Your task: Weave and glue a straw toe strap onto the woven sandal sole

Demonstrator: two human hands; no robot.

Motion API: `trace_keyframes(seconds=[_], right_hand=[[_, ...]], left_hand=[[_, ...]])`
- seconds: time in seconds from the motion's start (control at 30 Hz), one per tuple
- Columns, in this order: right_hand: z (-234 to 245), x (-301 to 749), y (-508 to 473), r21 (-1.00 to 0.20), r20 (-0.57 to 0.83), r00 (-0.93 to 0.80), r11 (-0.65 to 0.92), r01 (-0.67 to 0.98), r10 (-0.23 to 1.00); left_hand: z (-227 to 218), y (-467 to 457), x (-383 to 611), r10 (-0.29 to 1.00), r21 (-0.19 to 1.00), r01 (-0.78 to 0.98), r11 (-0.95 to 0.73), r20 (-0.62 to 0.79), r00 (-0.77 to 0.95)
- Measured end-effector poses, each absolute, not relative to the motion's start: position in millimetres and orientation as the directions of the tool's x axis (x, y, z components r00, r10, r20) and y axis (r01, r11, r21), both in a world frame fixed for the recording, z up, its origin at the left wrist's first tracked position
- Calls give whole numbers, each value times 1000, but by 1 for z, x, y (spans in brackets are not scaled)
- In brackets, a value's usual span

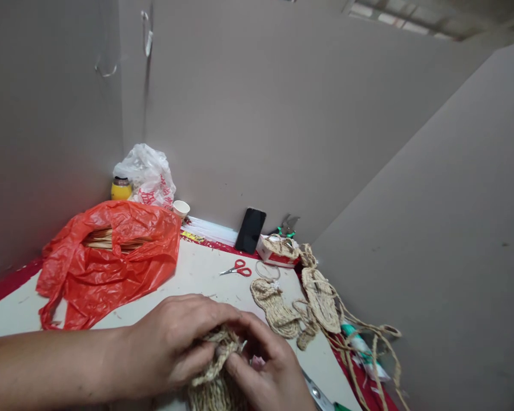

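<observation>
Head view finds our woven straw piece (212, 394) at the near edge of the desk (188, 279), gripped between both our hands. We pinch its braided rim with the fingers of our left hand (175, 337) and right hand (269, 362), both thumbs pressed to the braid; the fingertips behind it are hidden from us. Just beside our right hand lie large scissors (317, 394), partly covered. Beyond, we see a flat woven sole (278, 308), and near it red-handled scissors (240, 268). Farther right, an oval woven piece (321, 299) lies by loose cords. To our left sits a red plastic bag (128, 279) holding straw strips (107, 240). At the back, a phone (251, 231) leans against the wall (257, 125).
</observation>
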State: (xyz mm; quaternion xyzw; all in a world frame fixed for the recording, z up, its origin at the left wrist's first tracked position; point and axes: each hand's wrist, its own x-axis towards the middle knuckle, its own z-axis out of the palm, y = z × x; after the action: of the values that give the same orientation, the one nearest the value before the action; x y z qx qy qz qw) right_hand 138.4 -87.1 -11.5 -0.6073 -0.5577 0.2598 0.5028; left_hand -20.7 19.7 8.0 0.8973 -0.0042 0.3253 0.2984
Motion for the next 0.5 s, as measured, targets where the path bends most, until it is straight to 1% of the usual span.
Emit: trace_keyframes(seconds=[0.13, 0.2, 0.27, 0.4, 0.43, 0.5], right_hand=[[-17, 140, -89, -896, 234, 301, 85, 435, 924], [-23, 143, -91, -888, 248, 307, 88, 452, 919], [-28, 146, -94, -840, 324, 290, 133, 525, 901], [-29, 150, -97, -673, 522, 208, 250, 697, 827], [-27, 149, -97, -652, 545, 189, 272, 707, 817], [-23, 147, -96, -663, 543, 170, 296, 688, 822]], left_hand=[[11, 21, -21, 202, 532, -199, -823, 602, 772], [14, 22, -20, 224, 534, -187, -825, 613, 758], [16, 22, -20, 265, 541, -156, -826, 618, 740], [15, 21, -21, 325, 559, -118, -820, 627, 708], [15, 20, -21, 331, 564, -121, -817, 629, 704], [13, 19, -21, 334, 575, -134, -807, 632, 699]])
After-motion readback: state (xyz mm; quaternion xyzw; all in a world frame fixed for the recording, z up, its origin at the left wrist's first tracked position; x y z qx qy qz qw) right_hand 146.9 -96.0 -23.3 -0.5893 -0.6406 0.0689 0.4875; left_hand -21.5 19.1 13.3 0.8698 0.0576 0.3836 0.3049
